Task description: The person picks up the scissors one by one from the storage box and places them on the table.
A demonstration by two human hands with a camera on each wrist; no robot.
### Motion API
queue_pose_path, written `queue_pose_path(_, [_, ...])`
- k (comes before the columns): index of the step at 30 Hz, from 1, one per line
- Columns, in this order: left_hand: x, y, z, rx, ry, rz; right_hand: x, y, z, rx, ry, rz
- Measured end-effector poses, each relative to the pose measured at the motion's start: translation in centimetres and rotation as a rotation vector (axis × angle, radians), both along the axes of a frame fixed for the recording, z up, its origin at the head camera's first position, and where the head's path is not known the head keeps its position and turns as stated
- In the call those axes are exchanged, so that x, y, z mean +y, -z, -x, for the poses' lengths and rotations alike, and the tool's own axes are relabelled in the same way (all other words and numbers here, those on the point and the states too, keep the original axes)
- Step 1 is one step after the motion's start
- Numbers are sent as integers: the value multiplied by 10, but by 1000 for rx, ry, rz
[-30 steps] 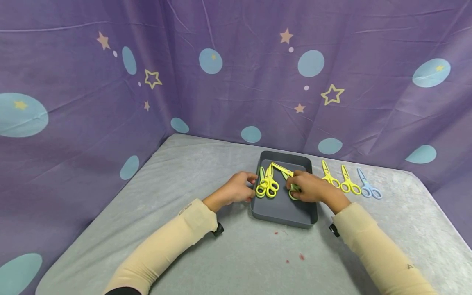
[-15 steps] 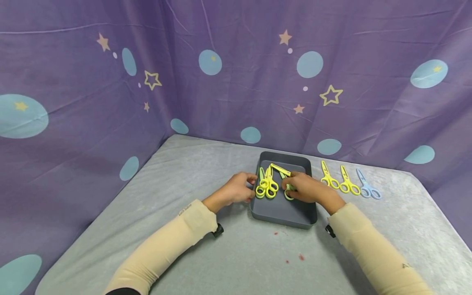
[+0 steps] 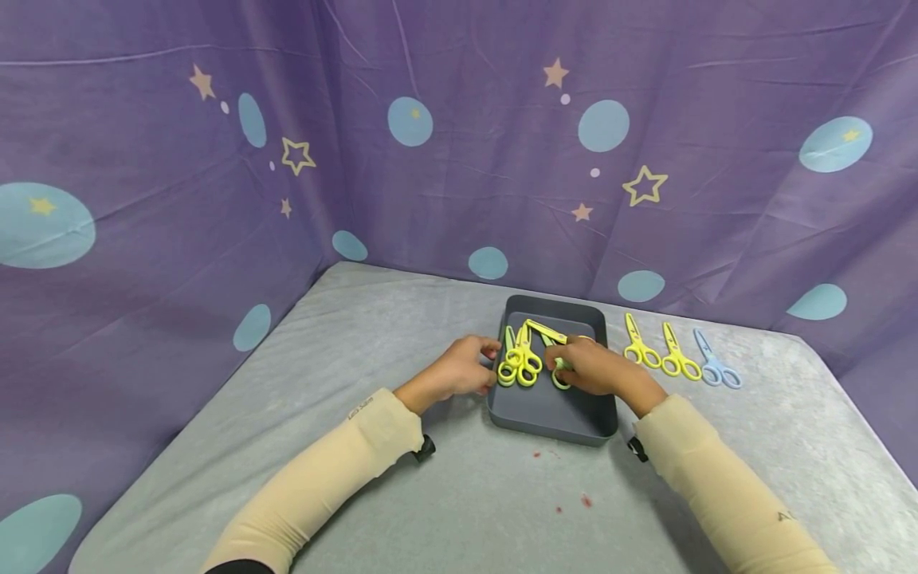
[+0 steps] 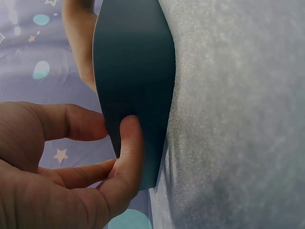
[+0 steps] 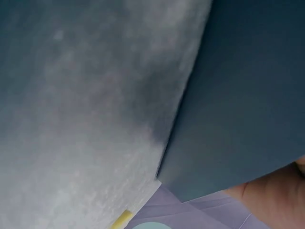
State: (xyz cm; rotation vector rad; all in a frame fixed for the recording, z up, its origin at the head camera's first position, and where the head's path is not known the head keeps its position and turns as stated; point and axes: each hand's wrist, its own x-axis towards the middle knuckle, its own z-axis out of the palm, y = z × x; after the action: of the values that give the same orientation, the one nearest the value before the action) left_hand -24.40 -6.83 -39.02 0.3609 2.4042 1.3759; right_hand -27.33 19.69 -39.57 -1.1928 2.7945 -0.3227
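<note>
A dark grey tray [image 3: 548,414] lies on the table with several scissors in it. My left hand [image 3: 464,365] holds the tray's left side; in the left wrist view its fingertips [image 4: 129,126] press the outside wall while others reach over the rim. Inside the tray, my right hand [image 3: 594,365] grips green scissors [image 3: 561,381] by the handles, the blades pointing away. Yellow scissors [image 3: 547,330] lie slantwise beyond that hand, their handles hidden under it. Along the tray's left side, other yellow scissors [image 3: 528,363] overlap green-edged ones [image 3: 505,373].
To the right of the tray, two yellow scissors [image 3: 640,347] [image 3: 677,359] and a light blue pair [image 3: 713,363] lie in a row on the grey cloth [image 3: 402,494]. A purple curtain [image 3: 445,183] with stars hangs behind the table and at the left.
My right hand has moved a little to the left inside the tray, with the green scissors in its fingers. The left hand has stayed at the tray's side.
</note>
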Motion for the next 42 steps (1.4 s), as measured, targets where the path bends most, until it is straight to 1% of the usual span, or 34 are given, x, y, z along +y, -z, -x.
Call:
queue_pose_path(4, [0,-1,0,1,-5,1,-3,1,2,12,-1,-7])
queue_pose_path(8, [0,0,0,0,-7,5,-6,2,2,18,14,-20])
queue_pose_path(15, [1,1,0,-8,-7,13,-7,1,-4,21,95,-69])
queue_pose_path(18, [1,1,0,-8,-8,14,-6,1,-6,33,113,-79])
queue_pose_path(23, [1,0,-1,-3,-11,9,-5,-3,-9,39,117,-89])
queue_pose_path(28, [1,-1,-1,-7,-11,18,-7,-10,-13,36,106,-75])
queue_pose_path(36, [0,-2,0,-2,-2,11,-12,-16,-18,100,97,-68])
queue_pose_path(42, [1,1,2,-2,-9,-6,-14,-18,-17,170,85,-15])
